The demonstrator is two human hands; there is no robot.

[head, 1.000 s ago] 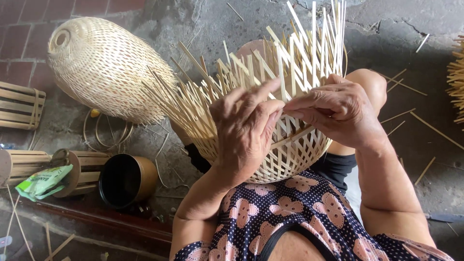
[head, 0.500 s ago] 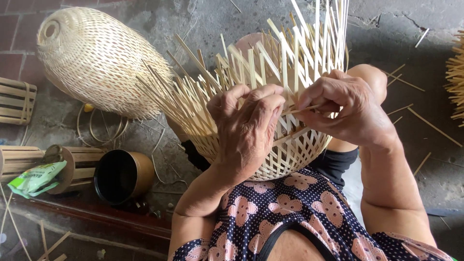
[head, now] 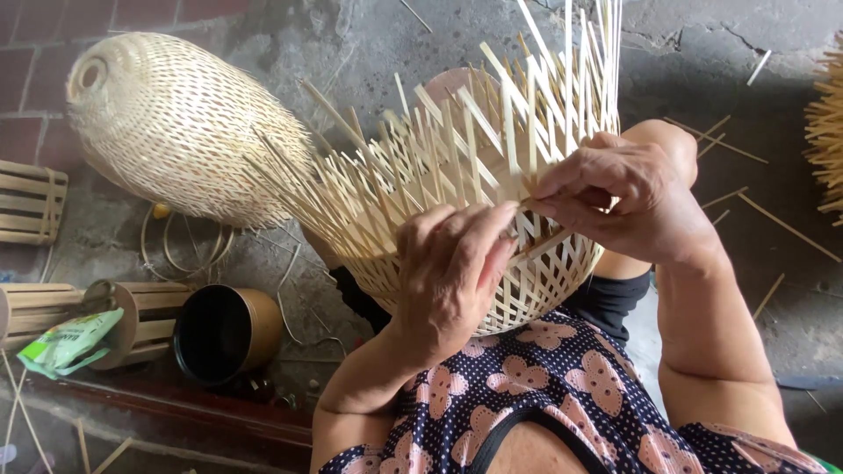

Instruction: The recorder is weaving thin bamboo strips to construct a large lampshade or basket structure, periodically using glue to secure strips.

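Observation:
A half-woven bamboo basket (head: 536,285) rests on my lap, its loose pale strips (head: 457,149) fanning upward and to the left. My left hand (head: 452,263) presses against the basket's woven rim, fingers curled over the strips. My right hand (head: 619,197) pinches a thin bamboo strip at the rim, just right of the left hand. The two hands nearly touch at the weave's edge.
A finished oval bamboo basket (head: 171,123) lies on the ground at the left. Below it stand a dark round pot (head: 224,333), small slatted bamboo holders (head: 132,320) and a green packet (head: 66,342). Loose strips (head: 773,215) litter the concrete at the right.
Both hands have shifted slightly along the rim while weaving; my right hand has pulled its strip a little rightward. The view has moved in closer.

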